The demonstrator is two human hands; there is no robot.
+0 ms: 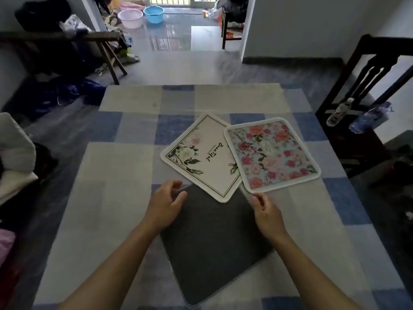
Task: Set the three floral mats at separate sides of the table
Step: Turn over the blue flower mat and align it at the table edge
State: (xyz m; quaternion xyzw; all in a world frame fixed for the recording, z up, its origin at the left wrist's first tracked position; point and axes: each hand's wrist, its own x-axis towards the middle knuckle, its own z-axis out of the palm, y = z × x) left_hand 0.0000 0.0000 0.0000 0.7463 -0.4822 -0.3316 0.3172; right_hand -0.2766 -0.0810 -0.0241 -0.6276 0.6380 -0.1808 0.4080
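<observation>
Grey mat (212, 242), thin and limp, face down at bench (125, 175) six o'clock; far corners are pinched by left hand (166, 205) and right hand (266, 211); best lifted there

Dark wooden chair (366, 90) at right of frame; two plastic bottles (357, 115) on its seat; pink basin (130, 17) and blue basin (153, 13) at top centre

A table (125, 198) under a blue, grey and white checked cloth carries three mats. The dark mat (214, 242) lies nearest. The white floral mat (201, 157) and rose-print mat (272, 153) overlap beyond it.
</observation>
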